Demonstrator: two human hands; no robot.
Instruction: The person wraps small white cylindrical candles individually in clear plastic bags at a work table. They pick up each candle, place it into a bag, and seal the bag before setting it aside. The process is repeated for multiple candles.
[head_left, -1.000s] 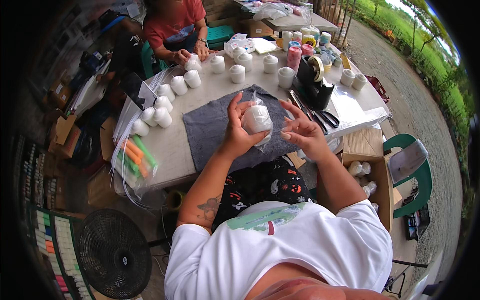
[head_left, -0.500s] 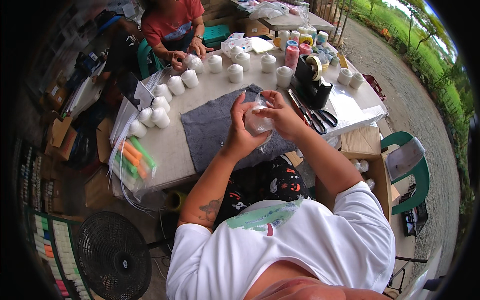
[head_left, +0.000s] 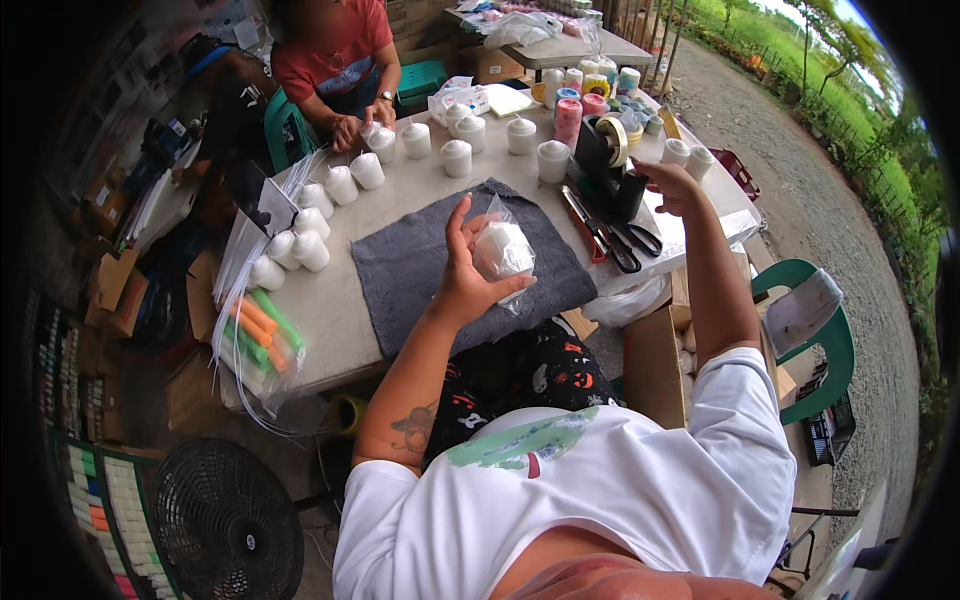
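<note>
A white candle wrapped in clear plastic (head_left: 503, 250) rests in my left hand (head_left: 462, 285), whose fingers and thumb curve round its side above a dark grey towel (head_left: 395, 275). My right hand (head_left: 676, 188) is at the black tape dispenser (head_left: 624, 192), its fingers bent at the dispenser's front end; what they pinch is too small to make out. A roll of tape (head_left: 612, 140) sits in the dispenser. Black-handled scissors (head_left: 632, 248) and a red-and-black cutter (head_left: 583, 222) lie beside it.
White candles (head_left: 456, 158) stand in a curved row across the table (head_left: 335, 345). Orange and green candle sticks (head_left: 258, 317) lie at the left. Opposite, a co-worker's hands (head_left: 362, 130) handle a candle. An open cardboard box (head_left: 652, 365) stands at my right, near a green chair (head_left: 838, 345).
My right hand has let go of the wrapped candle and moved right to the tape dispenser. The candle stays in my left hand. The co-worker's hands have shifted slightly.
</note>
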